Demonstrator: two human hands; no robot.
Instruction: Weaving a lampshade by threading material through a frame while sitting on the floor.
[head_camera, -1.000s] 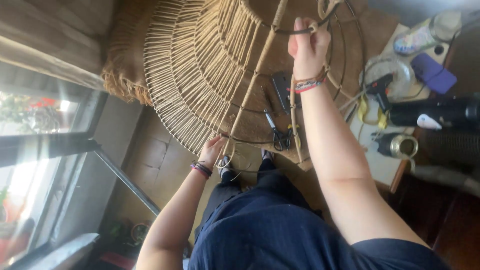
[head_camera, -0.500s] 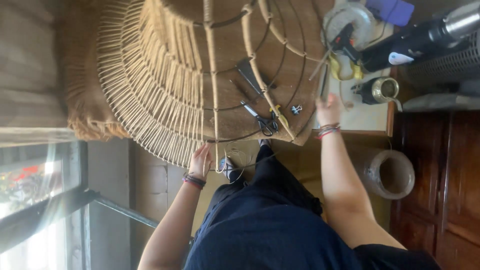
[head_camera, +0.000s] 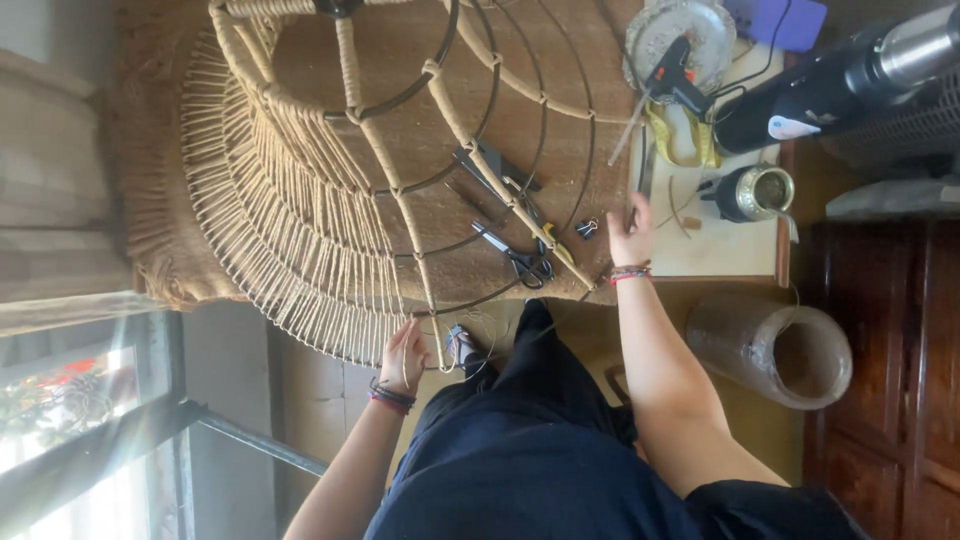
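The left hand is pinching the lower rim of a large domed wire frame partly wrapped in pale jute cord, fingers curled round the rim wire. The frame is lying on its side, its long axis running away from this hand toward the picture's top. The right hand is resting at the frame's far edge, fingers closing on a thin stick-like thing too small to tell. Just left of that hand, black-handled scissors are lying inside the frame, a small binder clip beside them. Above it sit a glue gun and a brass cup.
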